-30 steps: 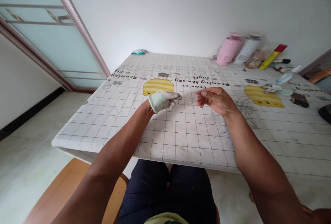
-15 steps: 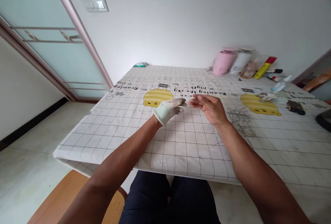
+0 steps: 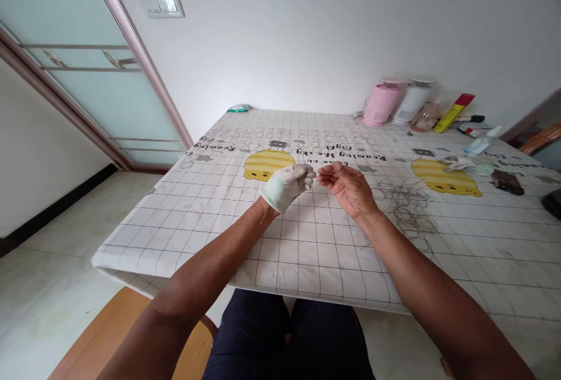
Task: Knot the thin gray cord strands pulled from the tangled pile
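Pants (image 3: 245, 333) in dark blue are nearest, by the front edge of the tabletop (image 3: 302, 277). A wooden chair (image 3: 103, 333) is down on the left. A white cloth (image 3: 184, 234) with thin black lines covers the tabletop. Over it, the left hand (image 3: 291, 184) wears a pale glove (image 3: 276, 193), its fingers curled in. The right hand (image 3: 350, 192) is bare, its fingers bent and close together. The tips of both hands are very near each other. I cannot tell if either grip has something thin pinched in it. A messy tangle of thin strands (image 3: 409, 210) lies on the cloth just to the right of the right hand. Farther right, a small dark thing (image 3: 507, 182) lies near a crumpled glove (image 3: 468, 163), with a clear bottle (image 3: 483, 141) just behind. At the back, a pink machine (image 3: 382, 104) stands beside a white machine (image 3: 412, 102), and a yellow can (image 3: 449, 118) leans nearby.
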`<state>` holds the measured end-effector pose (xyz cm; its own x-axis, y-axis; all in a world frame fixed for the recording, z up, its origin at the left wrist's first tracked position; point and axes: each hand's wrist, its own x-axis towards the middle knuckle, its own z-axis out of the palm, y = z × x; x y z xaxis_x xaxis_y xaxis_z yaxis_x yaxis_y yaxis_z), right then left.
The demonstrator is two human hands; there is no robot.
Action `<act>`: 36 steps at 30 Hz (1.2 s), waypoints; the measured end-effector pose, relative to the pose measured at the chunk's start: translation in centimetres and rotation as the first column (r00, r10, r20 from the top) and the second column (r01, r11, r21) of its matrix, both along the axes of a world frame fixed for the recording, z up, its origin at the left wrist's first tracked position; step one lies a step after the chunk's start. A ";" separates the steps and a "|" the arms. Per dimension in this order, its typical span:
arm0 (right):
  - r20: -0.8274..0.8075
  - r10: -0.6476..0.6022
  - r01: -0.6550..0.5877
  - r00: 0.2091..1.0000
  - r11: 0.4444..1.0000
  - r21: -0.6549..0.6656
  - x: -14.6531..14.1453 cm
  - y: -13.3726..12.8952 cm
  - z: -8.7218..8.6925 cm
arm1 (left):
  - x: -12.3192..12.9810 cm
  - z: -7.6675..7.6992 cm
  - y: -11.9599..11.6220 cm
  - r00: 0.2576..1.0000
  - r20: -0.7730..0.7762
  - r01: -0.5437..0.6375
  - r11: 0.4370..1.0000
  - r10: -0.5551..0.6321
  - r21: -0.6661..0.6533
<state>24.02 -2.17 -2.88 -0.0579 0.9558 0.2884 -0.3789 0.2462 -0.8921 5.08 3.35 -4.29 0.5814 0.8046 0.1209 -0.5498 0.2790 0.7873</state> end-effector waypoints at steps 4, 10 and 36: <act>0.079 0.048 -0.048 0.996 0.999 -0.009 0.9 0.0 0.2 | -0.3 -0.1 0.1 0.997 -0.061 0.047 0.998 -0.044 0.048; 0.159 0.124 -0.111 0.980 0.990 -0.086 2.1 0.2 0.9 | 0.0 0.1 -0.6 0.975 -0.218 0.069 0.993 -0.047 0.095; 0.735 -0.039 0.325 0.676 0.912 -0.250 -0.5 -0.4 -0.3 | 1.3 1.4 -3.0 0.667 -0.671 -0.061 0.922 0.323 0.383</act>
<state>23.54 -2.56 -3.15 0.0813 0.9916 -0.1003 0.4132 -0.1251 -0.9020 6.38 0.37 -2.86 0.4285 0.9035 -0.0051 0.2005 -0.0896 0.9756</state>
